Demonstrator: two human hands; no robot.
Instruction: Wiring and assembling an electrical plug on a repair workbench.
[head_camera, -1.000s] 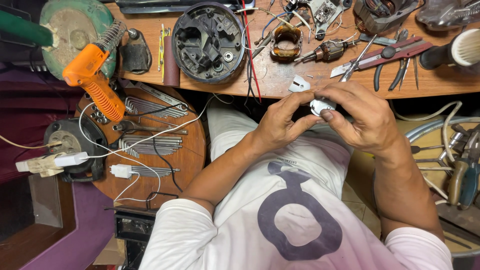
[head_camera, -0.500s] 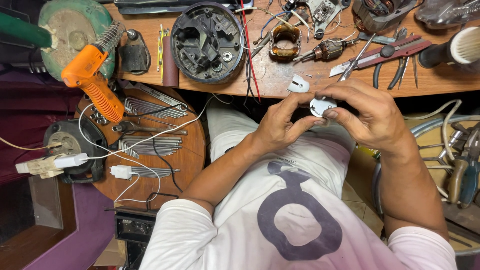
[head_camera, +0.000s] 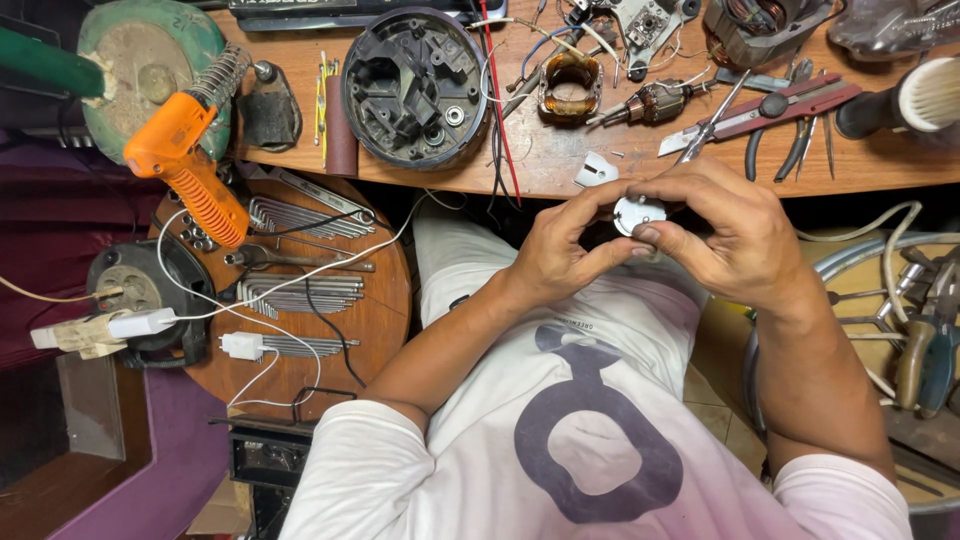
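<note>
Both hands meet in front of my chest, just below the edge of the wooden workbench (head_camera: 560, 165). My left hand (head_camera: 560, 250) and my right hand (head_camera: 715, 235) pinch a small round white plastic part (head_camera: 636, 212) between thumbs and fingertips. A second small white plastic piece (head_camera: 596, 170) lies on the bench edge just above the hands. Part of the held piece is hidden by my fingers.
On the bench sit a round black motor housing (head_camera: 415, 88), a copper-wound stator (head_camera: 568, 88), an armature (head_camera: 655, 102), pliers and cutters (head_camera: 790, 115). An orange soldering gun (head_camera: 185, 160) rests left, above a round wooden stool (head_camera: 385, 320) with hex keys and a white charger.
My hands have shifted slightly and turned the white part between the fingertips; it stays held in the same place. Nothing else has moved.
</note>
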